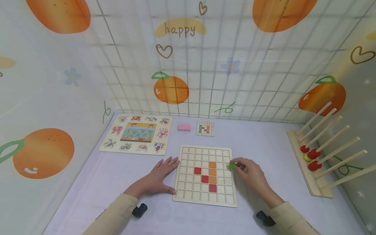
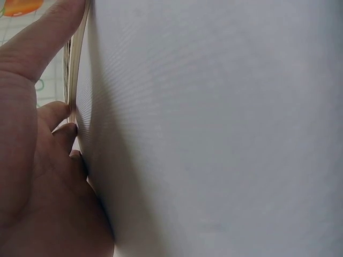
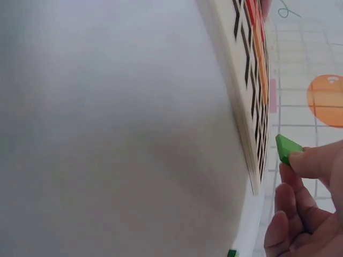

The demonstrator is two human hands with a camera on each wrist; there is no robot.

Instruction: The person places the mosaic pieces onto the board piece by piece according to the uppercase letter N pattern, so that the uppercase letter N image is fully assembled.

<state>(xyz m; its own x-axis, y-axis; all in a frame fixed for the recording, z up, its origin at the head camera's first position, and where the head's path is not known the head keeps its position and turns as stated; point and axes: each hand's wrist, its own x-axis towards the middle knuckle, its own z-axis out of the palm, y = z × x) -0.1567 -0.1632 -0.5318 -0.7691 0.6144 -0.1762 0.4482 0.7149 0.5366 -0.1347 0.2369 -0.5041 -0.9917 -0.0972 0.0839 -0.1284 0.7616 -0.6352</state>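
Note:
A square wooden grid board lies on the white table in the head view. Set in its cells are three orange tiles, one of them the top orange tile, and three red tiles in a diagonal, among them a red tile. My right hand pinches a green tile between thumb and fingers, over the board's right edge. Fingers spread, my left hand rests on the table with its thumb and fingertips at the board's left edge.
A small pattern card and a pink block lie behind the board. Back left is a sea-animal puzzle. On the right stands a wooden peg rack with red and yellow beads. Another green piece shows low in the right wrist view.

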